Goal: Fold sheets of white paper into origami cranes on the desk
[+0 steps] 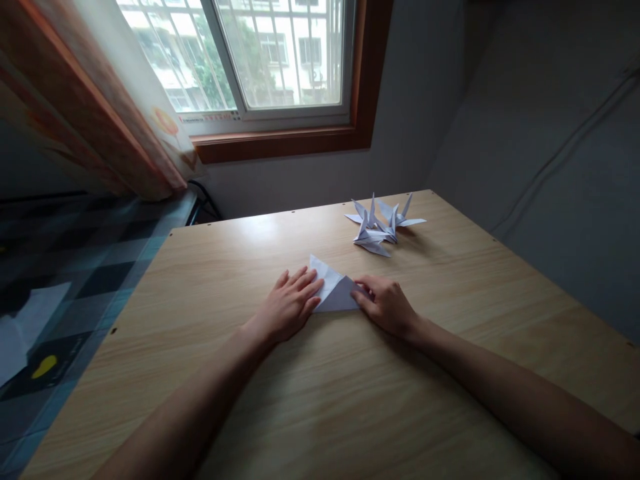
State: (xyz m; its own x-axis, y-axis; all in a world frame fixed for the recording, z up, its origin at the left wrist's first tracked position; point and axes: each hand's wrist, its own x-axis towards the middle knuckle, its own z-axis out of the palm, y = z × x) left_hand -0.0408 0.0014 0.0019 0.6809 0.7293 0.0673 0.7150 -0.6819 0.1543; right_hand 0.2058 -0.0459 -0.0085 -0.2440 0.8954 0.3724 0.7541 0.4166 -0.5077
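Observation:
A folded sheet of white paper [338, 293] lies on the wooden table between my two hands, with one flap raised into a peak. My left hand [293, 301] rests flat on its left side, fingers spread out over the paper. At the right corner, my right hand [383, 301] pinches the paper between thumb and fingers. Part of the paper is hidden under both hands. Beyond it stand several folded white paper cranes [383, 227], grouped close together with their points upward.
The light wooden table [225, 287] reaches toward a wall below a barred window [285, 60]. On the left, a checked cloth surface [100, 287] carries loose white paper [43, 310]. A patterned curtain [90, 100] hangs above it. A cable [560, 150] runs along the right wall.

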